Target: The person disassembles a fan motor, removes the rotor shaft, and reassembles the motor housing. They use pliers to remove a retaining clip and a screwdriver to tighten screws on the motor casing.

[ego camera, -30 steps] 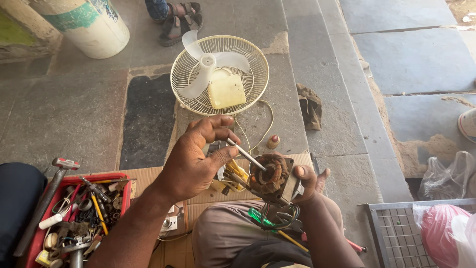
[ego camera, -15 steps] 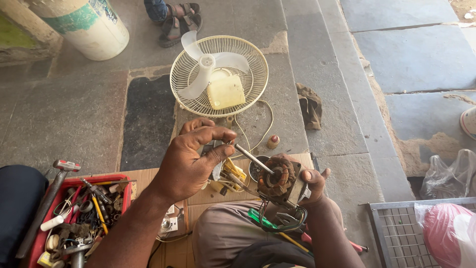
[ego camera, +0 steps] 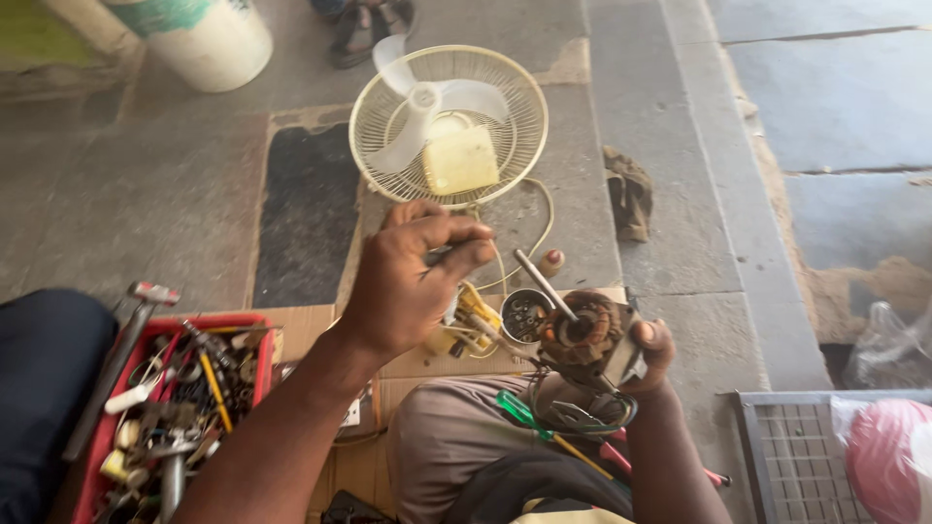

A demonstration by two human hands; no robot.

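Note:
My right hand (ego camera: 649, 354) grips a small fan motor (ego camera: 582, 335) with copper windings and a steel shaft sticking up to the left, held over my knee. My left hand (ego camera: 413, 277) hovers just left of it, fingers pinched on a small dark part I cannot make out. Yellow wires and a round dark cap (ego camera: 524, 312) hang between the two hands. A green-handled screwdriver (ego camera: 529, 419) lies across my lap. On the floor ahead lies a cream fan guard (ego camera: 383, 121) with white blades (ego camera: 427, 102) and a yellow housing piece inside.
A red tray (ego camera: 257, 325) of several tools sits at my left, a hammer (ego camera: 121, 354) resting on its edge. Cardboard lies under my legs. A white barrel (ego camera: 204, 34) stands at top left, a rag (ego camera: 629, 194) lies on the stone, and a wire grille (ego camera: 777, 456) is at right.
My left hand has lifted away from the motor shaft to the left, with its fingers closed on a small part. The motor has stayed in my right hand.

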